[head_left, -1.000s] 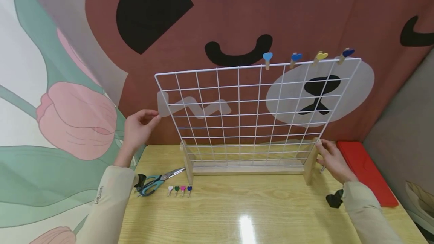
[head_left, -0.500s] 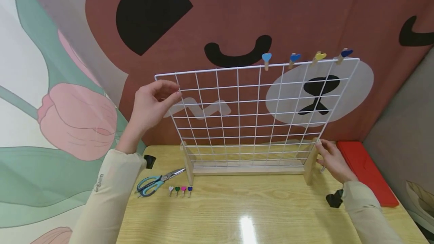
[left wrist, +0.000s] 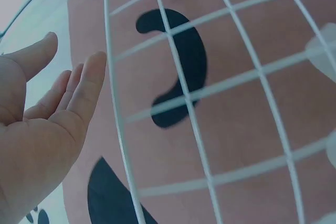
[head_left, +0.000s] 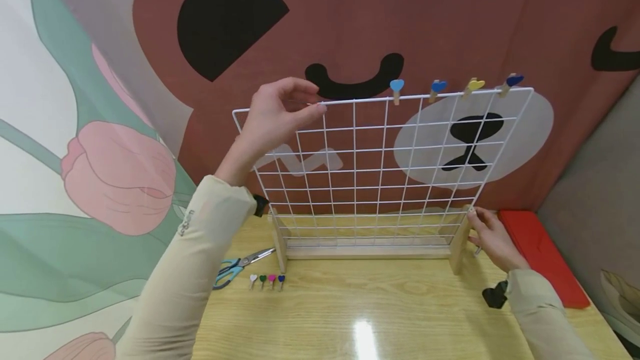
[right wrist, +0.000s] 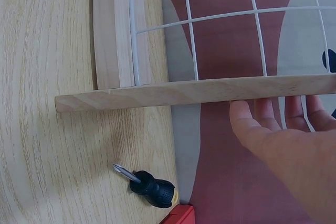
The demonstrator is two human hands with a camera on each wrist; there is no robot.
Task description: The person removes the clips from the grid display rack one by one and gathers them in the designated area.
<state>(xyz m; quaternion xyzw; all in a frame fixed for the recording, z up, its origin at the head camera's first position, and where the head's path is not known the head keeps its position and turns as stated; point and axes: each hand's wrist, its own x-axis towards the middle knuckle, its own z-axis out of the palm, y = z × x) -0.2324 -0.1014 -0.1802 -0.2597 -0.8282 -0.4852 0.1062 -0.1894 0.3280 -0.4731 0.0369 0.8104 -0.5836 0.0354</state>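
Head view is showing the white wire grid [head_left: 380, 165] standing upright in its wooden base [head_left: 367, 250] on the table [head_left: 400, 315], its top wire running left to right. The left hand [head_left: 272, 118] is hovering at that top wire's left part, fingers loosely spread and holding nothing; whether the fingertips are touching the wire I cannot tell. The right hand [head_left: 492, 238] is resting relaxed fingers against the base's right wooden foot [head_left: 459, 243], low and far across the grid

Scissors [head_left: 239, 268] left of grid stand [head_left: 367, 249]
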